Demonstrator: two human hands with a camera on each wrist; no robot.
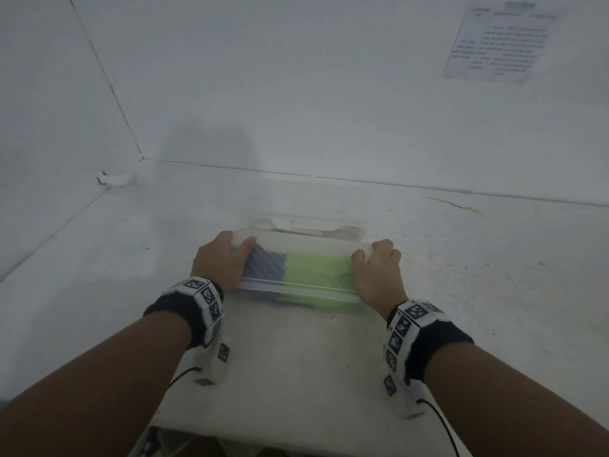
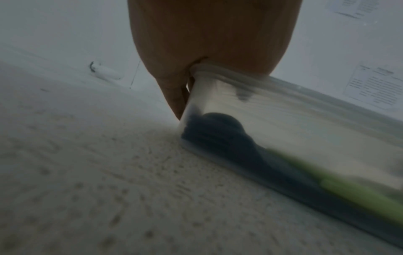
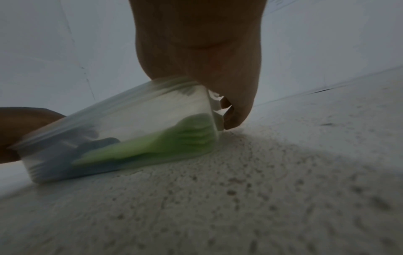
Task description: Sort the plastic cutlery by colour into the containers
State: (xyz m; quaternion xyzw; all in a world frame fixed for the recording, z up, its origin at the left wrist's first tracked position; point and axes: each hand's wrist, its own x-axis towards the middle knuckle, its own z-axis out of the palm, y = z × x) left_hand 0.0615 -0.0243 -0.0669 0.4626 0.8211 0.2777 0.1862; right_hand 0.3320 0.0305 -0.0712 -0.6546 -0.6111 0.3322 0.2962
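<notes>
A clear plastic container point(image 1: 296, 286) stands on the white table, with dark blue cutlery point(image 1: 263, 267) in its left part and green cutlery point(image 1: 316, 268) in its right part. My left hand point(image 1: 224, 262) grips its left end, fingers curled over the rim point(image 2: 218, 70). At the other end my right hand point(image 1: 375, 268) grips the container the same way point(image 3: 196, 82). The wrist views show the container point(image 3: 122, 131) with blue cutlery point(image 2: 218, 134) and green cutlery point(image 3: 187, 136) inside. Behind it stands a second clear container point(image 1: 309, 206) holding white pieces point(image 1: 329, 227).
White walls close the table at the back and left, meeting in a corner point(image 1: 141, 158). A printed sheet point(image 1: 501, 41) hangs on the back wall at the right. The table's front edge point(image 1: 263, 430) is near my forearms.
</notes>
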